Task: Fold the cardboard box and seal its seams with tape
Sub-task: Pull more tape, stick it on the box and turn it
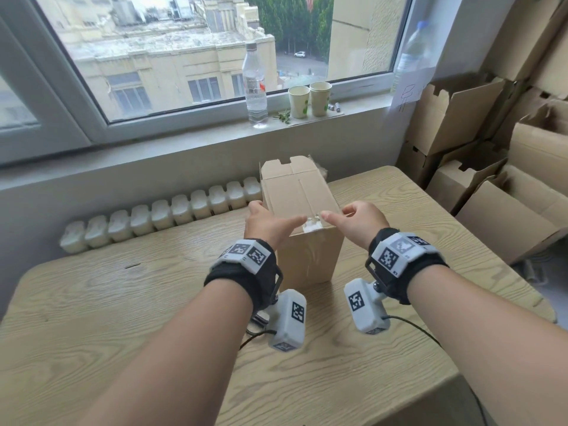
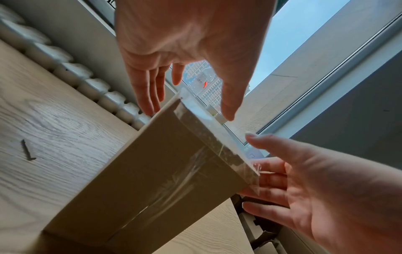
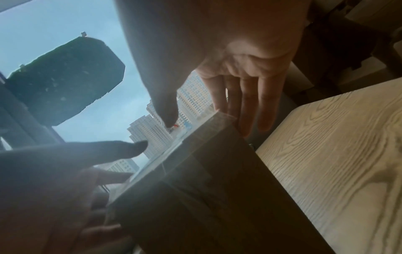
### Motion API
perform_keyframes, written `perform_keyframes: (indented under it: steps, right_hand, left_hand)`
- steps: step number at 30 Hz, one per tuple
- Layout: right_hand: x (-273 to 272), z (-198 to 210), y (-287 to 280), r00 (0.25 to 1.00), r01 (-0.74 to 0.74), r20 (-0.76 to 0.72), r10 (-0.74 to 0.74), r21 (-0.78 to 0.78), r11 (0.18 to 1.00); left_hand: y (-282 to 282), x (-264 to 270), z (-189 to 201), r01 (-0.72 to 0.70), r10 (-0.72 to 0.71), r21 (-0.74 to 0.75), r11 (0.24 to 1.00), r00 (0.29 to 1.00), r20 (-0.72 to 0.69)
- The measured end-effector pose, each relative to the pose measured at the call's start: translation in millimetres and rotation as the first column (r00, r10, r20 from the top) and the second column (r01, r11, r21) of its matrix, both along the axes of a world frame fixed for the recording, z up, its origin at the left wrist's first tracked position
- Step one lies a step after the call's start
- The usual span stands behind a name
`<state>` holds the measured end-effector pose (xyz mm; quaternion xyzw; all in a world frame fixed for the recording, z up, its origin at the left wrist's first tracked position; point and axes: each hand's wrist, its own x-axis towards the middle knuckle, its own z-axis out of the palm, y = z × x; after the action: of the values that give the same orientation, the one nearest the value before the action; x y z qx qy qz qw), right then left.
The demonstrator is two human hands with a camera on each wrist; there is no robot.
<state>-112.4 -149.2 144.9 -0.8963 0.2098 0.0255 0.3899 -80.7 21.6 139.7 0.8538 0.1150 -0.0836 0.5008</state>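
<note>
The cardboard box (image 1: 302,216) stands on the desk (image 1: 123,302) at the centre of the head view, clear tape (image 1: 312,225) over its near top edge and down its front. The left hand (image 1: 269,224) flanks its left side and the right hand (image 1: 358,221) its right side. Both have straight, relaxed fingers gripping nothing, thumbs reaching over the taped edge.

a light wood-grain table (image 1: 123,318) carries a taped cardboard box (image 1: 307,256).
</note>
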Motion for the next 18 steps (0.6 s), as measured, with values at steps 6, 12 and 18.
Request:
perform_keyframes:
  steps: [6, 12, 18]
  right_hand:
    - [5, -17, 3, 1.0, 0.007, 0.011, -0.007, 0.051, 0.999]
    - [10, -32, -22, 0.993, -0.029, 0.118, 0.0, 0.243, 0.97]
    - [11, -28, -36, 0.987, -0.118, 0.143, 0.079, 0.288, 0.95]
  left_hand:
    - [-9, 0, -16, -0.048, 0.048, 0.012, 0.999, 0.999, 0.015]
    - [11, 0, -25, -0.037, 0.036, -0.167, 0.985, 0.999, -0.009]
    - [20, -7, -26, 0.008, -0.008, -0.302, 0.953, 1.0, 0.0]
